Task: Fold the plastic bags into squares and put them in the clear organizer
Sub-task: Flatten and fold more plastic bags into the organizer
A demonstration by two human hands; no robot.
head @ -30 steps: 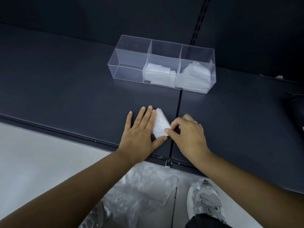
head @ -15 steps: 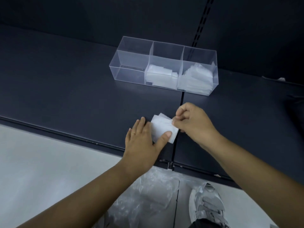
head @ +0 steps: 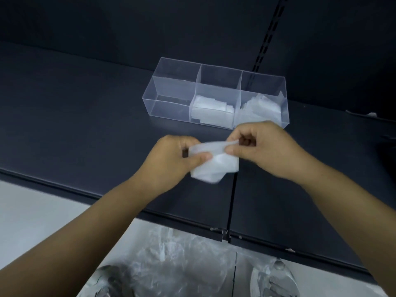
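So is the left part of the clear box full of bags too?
No, the left compartment of the clear organizer holds nothing, while the middle and right ones hold folded bags.

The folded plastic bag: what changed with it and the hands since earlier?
The left hand stopped pressing the folded plastic bag flat on the shelf; now both it and the right hand pinch it, raised toward the clear organizer. The organizer and its stacks stayed.

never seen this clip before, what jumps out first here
Two hands at centre, the left hand and the right hand, pinch a partly folded white plastic bag over the dark shelf. Behind them sits the clear organizer: left compartment empty, the other two holding folded bags.
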